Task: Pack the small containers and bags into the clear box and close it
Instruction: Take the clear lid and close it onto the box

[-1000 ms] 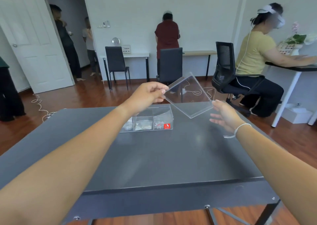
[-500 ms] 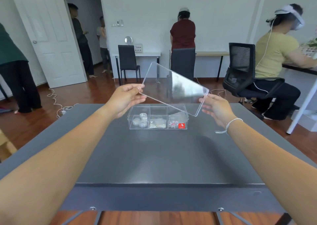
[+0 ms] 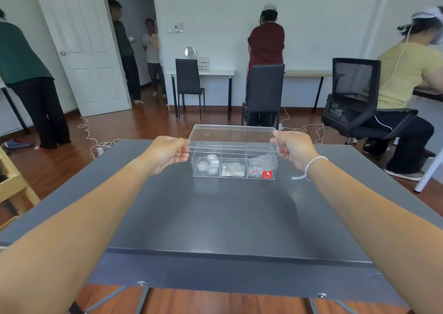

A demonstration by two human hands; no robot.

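Lid held above the open clear box point(image 3: 233, 167), which stands on the dark desk point(image 3: 215, 217) toward its far edge and about midway between the side edges. The box's long axis runs left to right, parallel to that far edge. Three compartments are visible: the left one holds small round white containers point(image 3: 209, 164), the middle one pale bags point(image 3: 232, 170), and the right one further bags beside a red label point(image 3: 266, 174) on the front wall.

The clear lid point(image 3: 232, 136) lies nearly level, its long axis matching that of the box, and appears to sit just above the rim and slightly toward the far side. The left hand point(image 3: 167, 151) pinches the lid's left short edge; the right hand point(image 3: 293, 149) pinches the right short edge. Both hands are closed on the lid, one at each end of the box, about equally near to it.

Packing appears complete, and closing is the step in hand. The coming move likely turns on bringing the lid straight down and slightly toward the wearer until its edges meet the rim on all four sides. Whether any corner already touches cannot be told through the clear plastic.
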